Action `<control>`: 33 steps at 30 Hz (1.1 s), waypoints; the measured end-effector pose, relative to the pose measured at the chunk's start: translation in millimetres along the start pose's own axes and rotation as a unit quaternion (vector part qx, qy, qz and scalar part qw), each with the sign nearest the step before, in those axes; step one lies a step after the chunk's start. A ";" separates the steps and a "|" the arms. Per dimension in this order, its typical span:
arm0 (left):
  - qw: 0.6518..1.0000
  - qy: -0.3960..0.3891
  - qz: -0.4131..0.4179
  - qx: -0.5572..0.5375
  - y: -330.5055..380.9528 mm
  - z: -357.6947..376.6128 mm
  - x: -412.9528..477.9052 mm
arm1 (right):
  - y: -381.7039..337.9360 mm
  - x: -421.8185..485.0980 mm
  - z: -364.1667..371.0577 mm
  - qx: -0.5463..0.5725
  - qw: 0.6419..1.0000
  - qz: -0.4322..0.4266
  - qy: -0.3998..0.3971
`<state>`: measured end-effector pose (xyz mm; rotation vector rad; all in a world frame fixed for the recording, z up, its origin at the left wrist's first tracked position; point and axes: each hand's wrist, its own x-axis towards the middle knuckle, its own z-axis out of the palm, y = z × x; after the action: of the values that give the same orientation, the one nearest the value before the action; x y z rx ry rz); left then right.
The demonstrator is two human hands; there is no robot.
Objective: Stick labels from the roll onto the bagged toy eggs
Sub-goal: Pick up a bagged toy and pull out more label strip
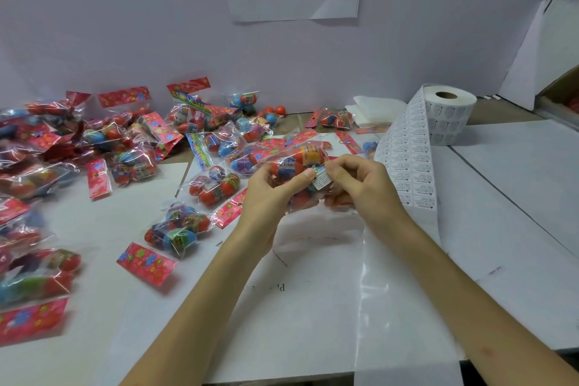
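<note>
Label (321,179) going on: we're pinching it in right hand (360,185) fingers (336,171), left hand (272,194) gripping the egg bag (300,161); next we're probably pressing it flat.

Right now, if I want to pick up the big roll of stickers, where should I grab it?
Probably grab the roll round its curved side, coming from above and from the right. It stands on end with its hollow middle facing up, and the strip of labels peels off its left side, so the right side looks free.
</note>
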<state>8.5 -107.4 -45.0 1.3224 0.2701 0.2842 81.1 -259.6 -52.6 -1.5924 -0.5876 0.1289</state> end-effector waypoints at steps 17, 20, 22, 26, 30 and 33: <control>1.000 0.017 0.017 -0.013 -4.7 -3.9 2.0 | -0.1 -2.8 4.0 -0.059 0.997 -0.036 -0.027; 0.999 0.013 0.022 -0.020 -5.2 -3.5 0.9 | 2.2 -1.5 2.8 -0.065 0.996 -0.043 -0.037; 0.999 0.009 0.025 -0.017 -5.0 -3.2 1.2 | 2.3 -1.3 2.5 -0.062 0.996 -0.048 -0.035; 1.000 0.012 0.019 -0.016 -3.7 -3.2 2.2 | 0.1 -0.4 1.8 -0.014 0.999 -0.023 -0.037; 1.000 0.019 0.024 0.000 -4.1 -3.2 2.5 | -0.4 -1.2 1.7 -0.029 0.999 -0.033 -0.031; 0.999 0.010 0.033 0.003 -5.5 -3.4 1.3 | -0.1 -3.2 4.3 -0.067 0.996 -0.047 -0.024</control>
<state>8.8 -105.0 -51.1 1.3357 0.2447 0.3529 76.5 -257.2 -53.8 -1.6918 -0.7196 0.0573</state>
